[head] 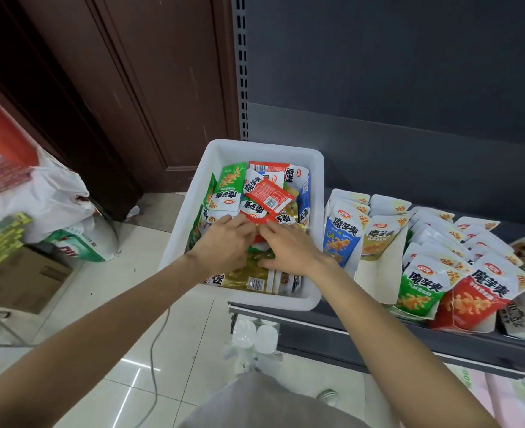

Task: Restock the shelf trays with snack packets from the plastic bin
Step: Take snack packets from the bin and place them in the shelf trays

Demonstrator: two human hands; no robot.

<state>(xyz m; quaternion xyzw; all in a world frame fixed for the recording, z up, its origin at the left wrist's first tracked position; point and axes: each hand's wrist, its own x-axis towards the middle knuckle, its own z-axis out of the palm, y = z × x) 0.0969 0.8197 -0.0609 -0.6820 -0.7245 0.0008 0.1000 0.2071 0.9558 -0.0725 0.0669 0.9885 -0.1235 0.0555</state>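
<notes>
progress: shelf trays (375, 273) at right of frame already hold many packets | plastic bin (193, 217) at centre is far from emptied | my left hand (224, 242) and right hand (292, 245) pinch red packets (256, 218) inside it

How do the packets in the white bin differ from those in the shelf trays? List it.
The packets in the white bin lie jumbled, colours mixed, some face down; the packets in the shelf trays stand in rows sorted by colour, fronts forward. Both hands, left hand and right hand, reach into the bin; none touches the trays. Both share the same brand lettering.
</notes>
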